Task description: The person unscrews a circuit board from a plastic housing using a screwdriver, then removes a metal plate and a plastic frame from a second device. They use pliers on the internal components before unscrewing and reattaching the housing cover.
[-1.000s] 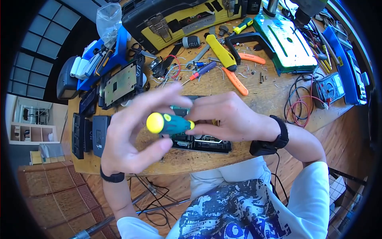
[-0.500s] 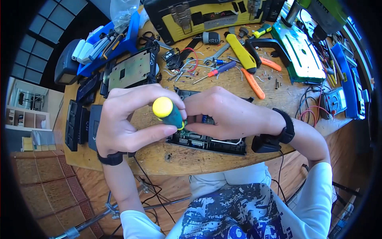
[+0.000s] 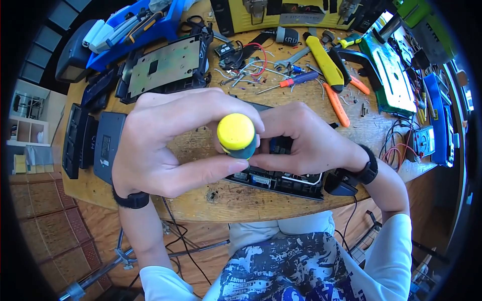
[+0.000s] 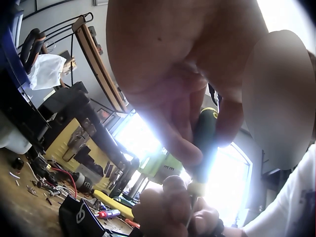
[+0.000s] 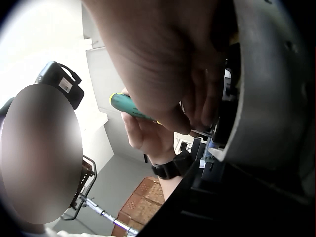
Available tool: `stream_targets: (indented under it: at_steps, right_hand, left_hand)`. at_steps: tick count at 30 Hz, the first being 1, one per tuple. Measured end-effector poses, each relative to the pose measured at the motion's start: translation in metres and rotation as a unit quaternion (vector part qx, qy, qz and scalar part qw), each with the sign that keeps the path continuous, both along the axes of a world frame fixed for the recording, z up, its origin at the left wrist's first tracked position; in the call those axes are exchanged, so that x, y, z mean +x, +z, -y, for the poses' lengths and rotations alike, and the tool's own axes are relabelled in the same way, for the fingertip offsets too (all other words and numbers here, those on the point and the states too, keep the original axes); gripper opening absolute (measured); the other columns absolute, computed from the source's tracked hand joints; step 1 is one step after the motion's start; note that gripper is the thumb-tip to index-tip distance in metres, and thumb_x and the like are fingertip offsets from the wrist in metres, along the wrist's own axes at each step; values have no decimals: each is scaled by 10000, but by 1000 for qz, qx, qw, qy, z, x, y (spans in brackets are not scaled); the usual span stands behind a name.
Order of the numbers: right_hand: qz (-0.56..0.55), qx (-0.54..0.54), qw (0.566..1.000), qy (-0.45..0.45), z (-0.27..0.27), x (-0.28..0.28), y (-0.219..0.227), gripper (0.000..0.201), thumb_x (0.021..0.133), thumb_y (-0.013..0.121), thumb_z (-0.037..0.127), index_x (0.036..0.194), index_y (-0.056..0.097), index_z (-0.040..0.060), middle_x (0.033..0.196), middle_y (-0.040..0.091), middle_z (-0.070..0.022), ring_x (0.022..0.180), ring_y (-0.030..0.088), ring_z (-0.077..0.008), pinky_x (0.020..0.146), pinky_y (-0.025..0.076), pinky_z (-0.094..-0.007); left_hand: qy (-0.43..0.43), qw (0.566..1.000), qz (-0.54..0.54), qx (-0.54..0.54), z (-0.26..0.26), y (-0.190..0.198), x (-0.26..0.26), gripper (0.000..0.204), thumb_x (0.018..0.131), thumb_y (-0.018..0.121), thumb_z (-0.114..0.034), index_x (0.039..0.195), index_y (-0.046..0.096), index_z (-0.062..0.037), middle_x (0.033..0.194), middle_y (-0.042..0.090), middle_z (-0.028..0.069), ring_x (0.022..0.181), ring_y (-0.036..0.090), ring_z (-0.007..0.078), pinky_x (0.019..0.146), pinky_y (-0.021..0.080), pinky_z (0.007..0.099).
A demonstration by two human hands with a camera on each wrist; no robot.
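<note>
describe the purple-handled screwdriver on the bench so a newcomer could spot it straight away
Find the big yellow-and-black toolbox at the far side of the wooden bench. In front of it lies a long yellow-handled tool, and just left of that, the slim screwdriver. Its purple handle and red collar distinguish it from the green-and-yellow screwdriver in the left hand.

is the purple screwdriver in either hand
No, the purple screwdriver lies untouched on the table, while the left hand grips a green-handled screwdriver.
</note>
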State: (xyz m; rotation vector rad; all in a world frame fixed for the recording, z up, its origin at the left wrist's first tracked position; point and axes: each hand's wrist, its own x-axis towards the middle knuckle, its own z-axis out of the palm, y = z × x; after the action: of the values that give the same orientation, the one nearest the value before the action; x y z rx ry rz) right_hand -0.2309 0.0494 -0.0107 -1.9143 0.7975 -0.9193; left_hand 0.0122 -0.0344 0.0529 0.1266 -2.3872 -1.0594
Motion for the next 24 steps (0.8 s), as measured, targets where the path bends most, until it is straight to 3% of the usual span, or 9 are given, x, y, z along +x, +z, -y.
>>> stream_targets:
  at_steps: [24]
  right_hand:
    - [-13,-23,1000,4,1,0,0,204,910,850,67,1084,754,21,878,736,-117,747,721,-250,679,570,-374]
  left_hand:
    - [-33,999,-7,-5,1,0,2,443,848,844,-131,1200,740,117,978,815,202,888,791,270,857,601,347]
